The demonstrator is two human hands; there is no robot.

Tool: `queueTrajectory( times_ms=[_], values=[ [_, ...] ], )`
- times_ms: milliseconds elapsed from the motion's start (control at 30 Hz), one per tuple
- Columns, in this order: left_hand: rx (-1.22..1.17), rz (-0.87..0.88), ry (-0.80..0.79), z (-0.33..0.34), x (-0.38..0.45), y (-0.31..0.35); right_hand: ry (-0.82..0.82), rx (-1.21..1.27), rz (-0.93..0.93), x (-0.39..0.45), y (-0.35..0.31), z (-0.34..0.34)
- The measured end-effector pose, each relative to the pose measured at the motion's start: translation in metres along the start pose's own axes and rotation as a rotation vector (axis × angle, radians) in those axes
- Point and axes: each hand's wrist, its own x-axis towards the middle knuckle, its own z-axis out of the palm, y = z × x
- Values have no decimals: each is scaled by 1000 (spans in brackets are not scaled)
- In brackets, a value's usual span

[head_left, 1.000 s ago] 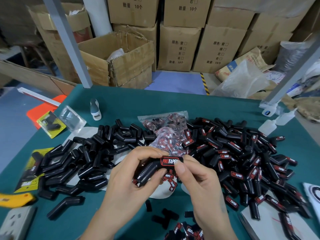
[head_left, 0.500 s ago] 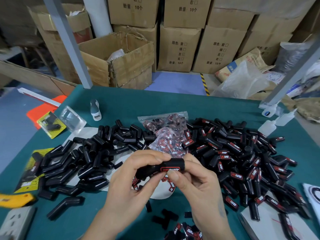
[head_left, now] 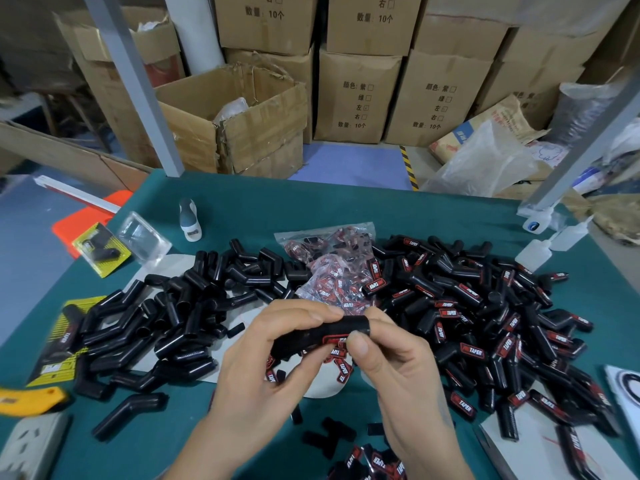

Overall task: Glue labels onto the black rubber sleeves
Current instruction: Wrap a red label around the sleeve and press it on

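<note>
Both hands up over the table's near-middle. Left hand curled around the sleeve, fingers on top; right hand pinches its right end, thumb on the label (red edge, text hidden). Behind: bare sleeves left, labelled sleeves right, bag of labels between.

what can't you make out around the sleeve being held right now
- Label on the held sleeve: head view, wording covered by the right hand thumb.
- Sleeve's left end: hidden inside the left hand.
- Glue: none visible under the label.
- Loose labels: cut by the bottom edge.
</note>
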Motion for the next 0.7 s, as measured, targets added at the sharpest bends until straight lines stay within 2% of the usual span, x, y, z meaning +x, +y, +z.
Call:
queueTrajectory(
  times_ms=[200,367,533,700],
  values=[
    [122,101,-58,6,0,-5,18,144,48,1,6,10],
    [155,98,-91,5,0,-4,50,209,54,2,8,11],
    [145,-67,-155,-5,-2,-5,83,171,118,5,11,9],
    [106,-243,-161,-6,-6,-5,132,120,70,6,12,10]
  ],
)
